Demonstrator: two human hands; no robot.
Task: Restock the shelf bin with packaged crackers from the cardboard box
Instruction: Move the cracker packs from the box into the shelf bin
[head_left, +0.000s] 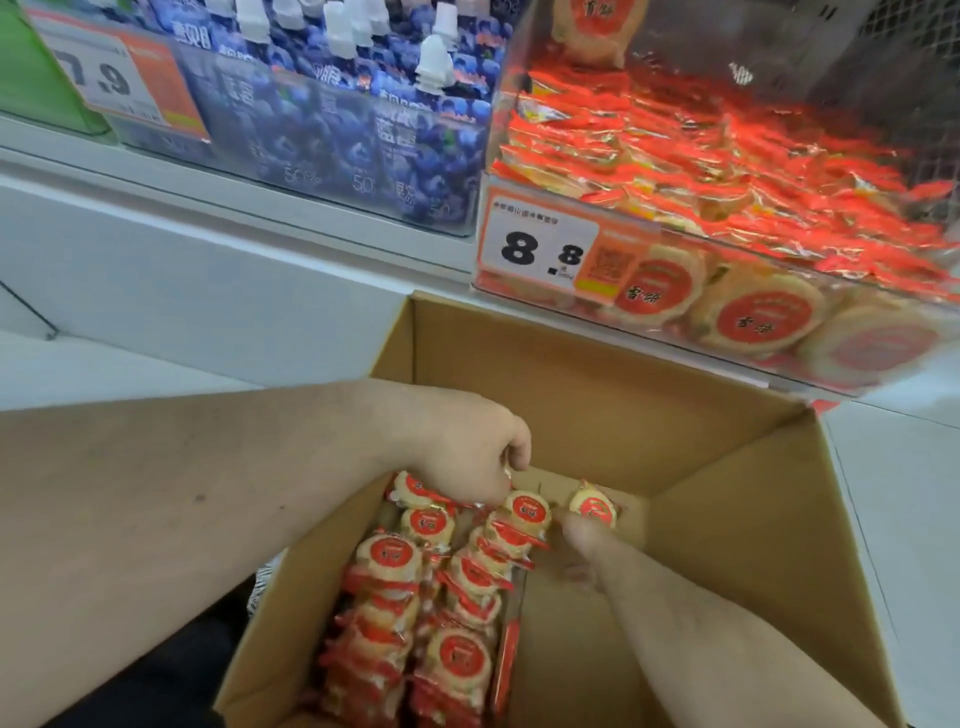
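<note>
Your cardboard box (649, 395) sits open on the floor just below the shelf bin (779, 171), and both your arms reach down into it. Inside the box, along its left side, two rows of cracker packs (415, 613) stand packed together, round with red labels. Your left hand (467, 447) is at the far end of those rows with its fingers curled down onto the top packs; you appear to pinch one there, though the fingertips are hidden. Your right hand (576, 535) is deeper in the box, to the right of the rows, and grips a single cracker pack (592, 506) lying apart near the far wall. Above the box, the clear bin already holds many red packs, with a price tag (540, 249) on its front. Left of the bin stand blue drink pouches (363, 119).
</note>
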